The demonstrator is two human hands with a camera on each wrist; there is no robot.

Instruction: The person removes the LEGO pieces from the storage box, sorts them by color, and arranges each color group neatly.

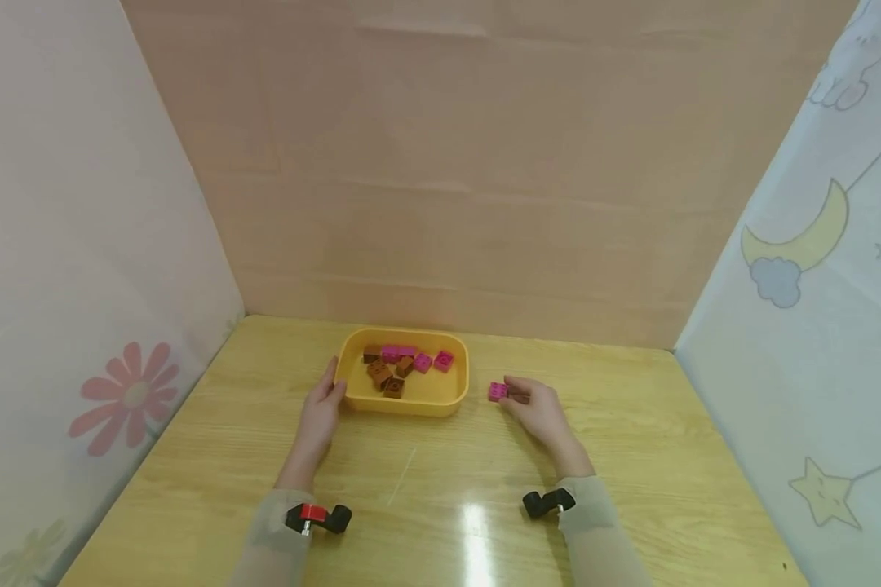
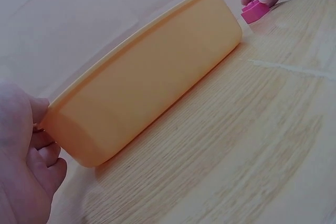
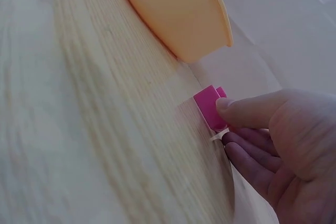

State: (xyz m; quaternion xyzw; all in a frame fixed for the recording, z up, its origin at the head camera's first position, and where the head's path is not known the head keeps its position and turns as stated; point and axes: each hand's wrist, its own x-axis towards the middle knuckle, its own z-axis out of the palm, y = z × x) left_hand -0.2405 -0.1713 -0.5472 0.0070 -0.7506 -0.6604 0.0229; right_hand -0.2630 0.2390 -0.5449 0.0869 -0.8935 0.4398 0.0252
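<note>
My left hand (image 1: 320, 414) grips the left end of a yellow plastic tray (image 1: 404, 408), thumb at the rim and fingers against the outer wall. Inside the tray lie several pink toy bricks (image 1: 422, 362) and brown toy bricks (image 1: 379, 375). To the right of the tray, apart from it, my right hand (image 1: 539, 410) pinches a pink toy brick (image 1: 498, 392) low over the table. In the right wrist view the thumb tip lies against this pink brick (image 3: 209, 107). Something dark shows between the right fingers in the head view; I cannot tell what it is.
The light wooden table (image 1: 426, 497) carries the tray near its back edge. A plain tan sheet (image 1: 440, 179) stands behind it. Patterned white cloths hang at the left (image 1: 81, 244) and right (image 1: 800, 359). Both wrists wear black camera mounts.
</note>
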